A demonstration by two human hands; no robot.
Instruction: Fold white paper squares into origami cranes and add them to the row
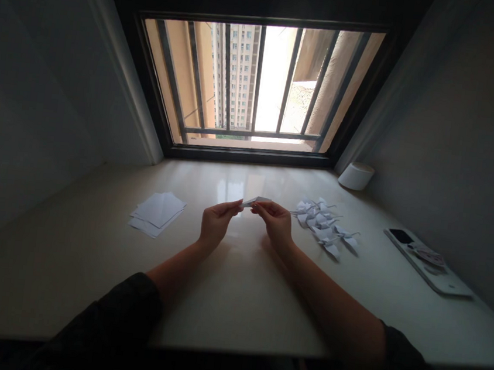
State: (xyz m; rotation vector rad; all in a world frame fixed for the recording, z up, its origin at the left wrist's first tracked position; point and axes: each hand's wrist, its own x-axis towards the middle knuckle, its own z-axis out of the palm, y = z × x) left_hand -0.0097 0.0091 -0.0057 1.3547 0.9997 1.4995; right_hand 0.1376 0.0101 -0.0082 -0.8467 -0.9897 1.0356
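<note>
Above the sill, left hand and right hand pinching a folded paper piece, fingertips closed on it, paper stack left of it, folded cranes right of it

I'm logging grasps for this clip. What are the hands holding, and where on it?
A small folded paper: the left hand pinches its left end, the right hand its right end, fingertips only, above the table.

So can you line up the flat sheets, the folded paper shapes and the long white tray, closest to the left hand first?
1. flat sheets, just left of the left hand holding the small paper.
2. folded paper shapes, beyond the right hand.
3. long white tray, far right.
</note>
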